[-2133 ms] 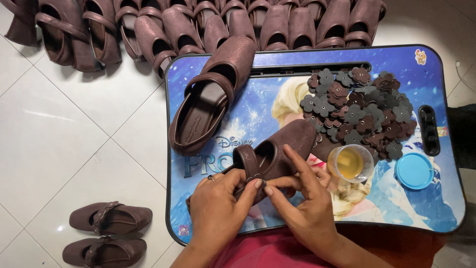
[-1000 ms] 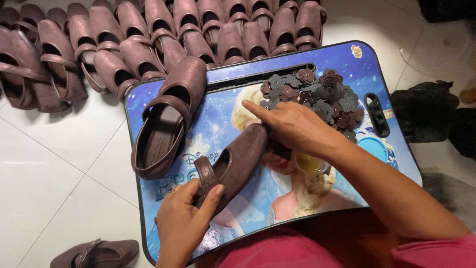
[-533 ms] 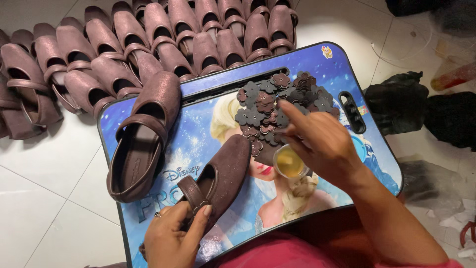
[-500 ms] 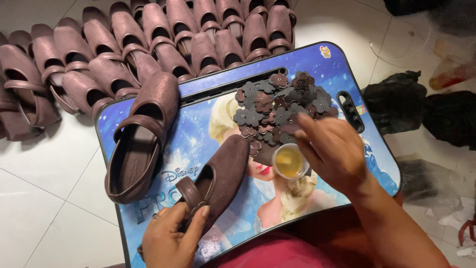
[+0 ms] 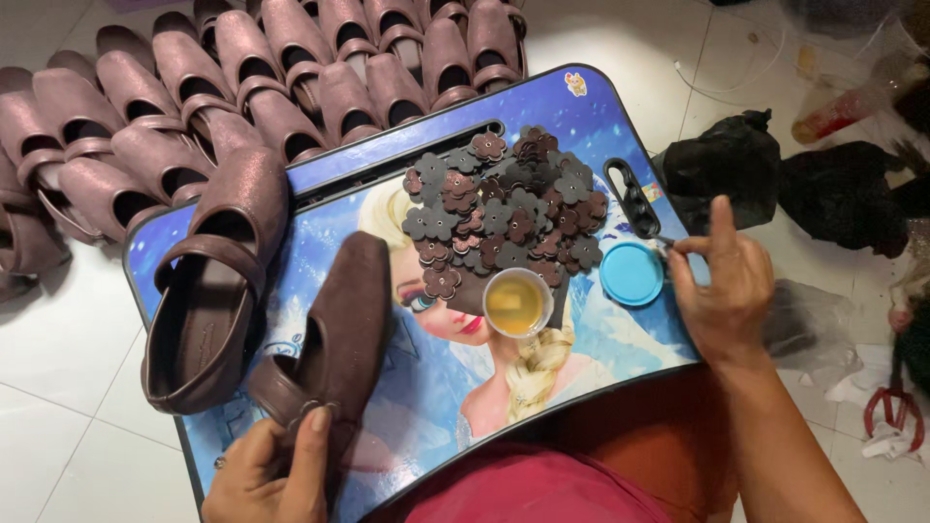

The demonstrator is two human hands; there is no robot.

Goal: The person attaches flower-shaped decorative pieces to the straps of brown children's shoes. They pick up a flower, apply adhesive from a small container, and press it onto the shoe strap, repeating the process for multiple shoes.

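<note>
A blue lap tray (image 5: 591,111) with a cartoon picture lies across my lap. My left hand (image 5: 271,475) grips the heel end of a brown slip-on shoe (image 5: 344,324) lying on the tray. My right hand (image 5: 722,286) is at the tray's right edge, beside a round blue lid (image 5: 632,274). Its thumb and fingers pinch a small thin object and the index finger points up. A small cup of yellowish liquid (image 5: 518,302) stands mid-tray. Just behind it lies a pile of brown flower-shaped pieces (image 5: 504,199).
A second brown shoe (image 5: 213,291) lies on the tray's left side. Rows of matching brown shoes (image 5: 242,77) cover the white tiled floor behind the tray. Black bags (image 5: 727,165) and a red-handled tool (image 5: 896,407) lie on the floor at right.
My right hand has moved from the cup and the flower pile to the tray's right edge by the blue lid. My left hand has kept hold of the shoe.
</note>
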